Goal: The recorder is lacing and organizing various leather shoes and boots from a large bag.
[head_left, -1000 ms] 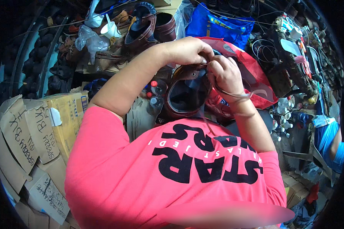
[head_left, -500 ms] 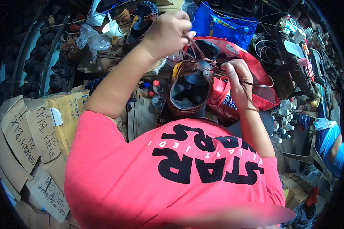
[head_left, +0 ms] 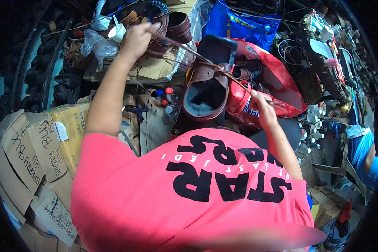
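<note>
1. The brown boot (head_left: pixel 206 94) sits in front of the person's pink shirt (head_left: pixel 189 189), with its open top facing up. Inside it looks grey.
2. A thin brown lace (head_left: pixel 185 47) runs from the top of the boot up and out to the left hand. Another piece of lace goes to the right hand.
3. The left hand (head_left: pixel 139 37) is stretched far up and to the left. It is closed tight on the end of the lace and the lace looks pulled straight.
4. The right hand (head_left: pixel 263 110) is low, just beside the boot on its right side. Its fingers are pinched on the other lace.
5. A red bag (head_left: pixel 281 86) lies right behind the boot. A blue bag (head_left: pixel 243 25) is farther back.
6. More brown shoes (head_left: pixel 172 25) lie near the left hand.
7. Cardboard boxes (head_left: pixel 38 147) are piled on the left side.
8. Small bottles with red and blue caps (head_left: pixel 166 94) stand just left of the boot.
</note>
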A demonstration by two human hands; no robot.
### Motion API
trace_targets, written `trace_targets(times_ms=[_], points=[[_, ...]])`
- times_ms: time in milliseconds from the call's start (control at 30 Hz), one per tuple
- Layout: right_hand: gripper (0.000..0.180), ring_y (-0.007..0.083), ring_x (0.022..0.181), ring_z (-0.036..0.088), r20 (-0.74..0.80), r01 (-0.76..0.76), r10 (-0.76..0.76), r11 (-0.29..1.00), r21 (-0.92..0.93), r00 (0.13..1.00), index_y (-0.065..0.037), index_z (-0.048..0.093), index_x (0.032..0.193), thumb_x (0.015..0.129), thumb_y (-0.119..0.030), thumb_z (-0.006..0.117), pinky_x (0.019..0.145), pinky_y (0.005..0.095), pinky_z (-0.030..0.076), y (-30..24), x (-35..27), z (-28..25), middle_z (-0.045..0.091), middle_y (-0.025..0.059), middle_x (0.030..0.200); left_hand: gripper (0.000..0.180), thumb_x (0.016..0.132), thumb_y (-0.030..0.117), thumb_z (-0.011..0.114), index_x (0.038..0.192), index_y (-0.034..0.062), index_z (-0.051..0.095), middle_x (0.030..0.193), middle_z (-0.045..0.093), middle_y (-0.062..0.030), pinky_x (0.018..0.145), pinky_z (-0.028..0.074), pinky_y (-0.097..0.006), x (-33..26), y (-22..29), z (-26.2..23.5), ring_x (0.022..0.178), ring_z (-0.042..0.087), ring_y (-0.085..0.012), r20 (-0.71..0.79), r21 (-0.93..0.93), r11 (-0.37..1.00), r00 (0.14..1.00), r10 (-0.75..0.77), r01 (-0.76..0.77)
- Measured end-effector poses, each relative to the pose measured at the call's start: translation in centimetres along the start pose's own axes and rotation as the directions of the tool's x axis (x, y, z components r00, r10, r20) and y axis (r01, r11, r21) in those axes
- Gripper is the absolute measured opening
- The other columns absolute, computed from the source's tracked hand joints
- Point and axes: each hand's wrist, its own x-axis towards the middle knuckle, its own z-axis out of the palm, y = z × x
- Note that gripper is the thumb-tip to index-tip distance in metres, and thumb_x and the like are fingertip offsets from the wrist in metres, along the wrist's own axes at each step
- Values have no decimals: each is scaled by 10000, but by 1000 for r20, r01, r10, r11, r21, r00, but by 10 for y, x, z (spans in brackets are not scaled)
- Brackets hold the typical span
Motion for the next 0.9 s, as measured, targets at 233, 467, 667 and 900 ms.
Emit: trace_targets(times_ms=[233,467,667,900], points=[[512,118,888,549,764,-370,266,928,-38,588,-29,640,1074,867,-494,582,790,250,433,13,-23,-21,612,37,943,564,710,289,738,1218,147,537,1250,513,-110,977,345,-459,-45,56,-14,1188,472,-270,285,599,788,957,-46,-141],[512,266,1205,473,-14,381,-403,874,-301,915,-55,580,1194,772,-315,709,1018,361,349,-38,25,4,527,152,1261,726,745,539,684,1304,122,481,1387,410,-176,1043,318,-466,-43,74,72,1280,404,-324,267,-104,956,919,291,-273],[650,318,1260,422,-49,170,-192,942,-291,980,-124,486,1319,756,-348,720,1044,374,334,51,75,8,455,182,1344,598,753,334,728,1256,89,516,1353,425,-201,1050,336,-404,-63,80,126,1274,400,-337,466,-324,913,798,382,-248],[379,200,963,601,-119,-62,172,780,622,978,-53,503,1258,901,-180,521,798,316,502,56,68,0,509,119,1256,637,713,467,708,1194,77,560,1278,485,-194,998,387,-437,-36,96,169,1176,481,-364,301,-220,940,898,319,-260]])
